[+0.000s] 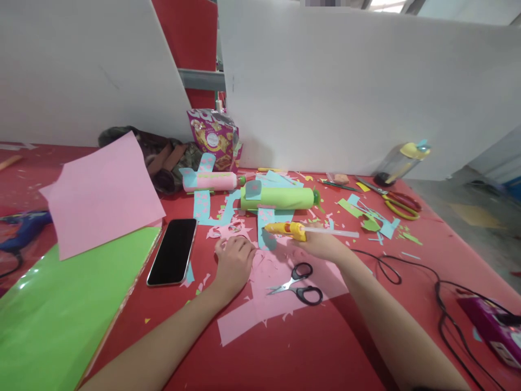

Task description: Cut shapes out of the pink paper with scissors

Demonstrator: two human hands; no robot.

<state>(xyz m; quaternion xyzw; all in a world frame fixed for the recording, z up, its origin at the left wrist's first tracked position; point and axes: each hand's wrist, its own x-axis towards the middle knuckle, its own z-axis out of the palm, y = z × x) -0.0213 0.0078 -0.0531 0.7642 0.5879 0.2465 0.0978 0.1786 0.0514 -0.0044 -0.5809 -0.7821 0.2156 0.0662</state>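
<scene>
My right hand (321, 245) grips a yellow glue gun (291, 229) with a clear glue stick poking out its back; the nozzle points left at a blue paper strip (265, 228). My left hand (234, 262) rests fingers-down on a pink paper cut-out (228, 231) on the red table (325, 347), pressing it. Just beyond lie a green paper-wrapped bottle (279, 197) and a pink paper-wrapped bottle (211, 181) with blue wings. Black-handled scissors (299, 285) lie on pink paper (277, 296) between my forearms.
A black phone (173, 251) lies left of my left hand, beside green sheets (61, 309) and a pink sheet (101, 193). Red-yellow scissors (401, 202), a tipped bottle (401, 162), a snack bag (214, 136), black cables (439, 293), a power strip (492, 328) and a blue glue gun (24, 231) surround. White boards stand behind.
</scene>
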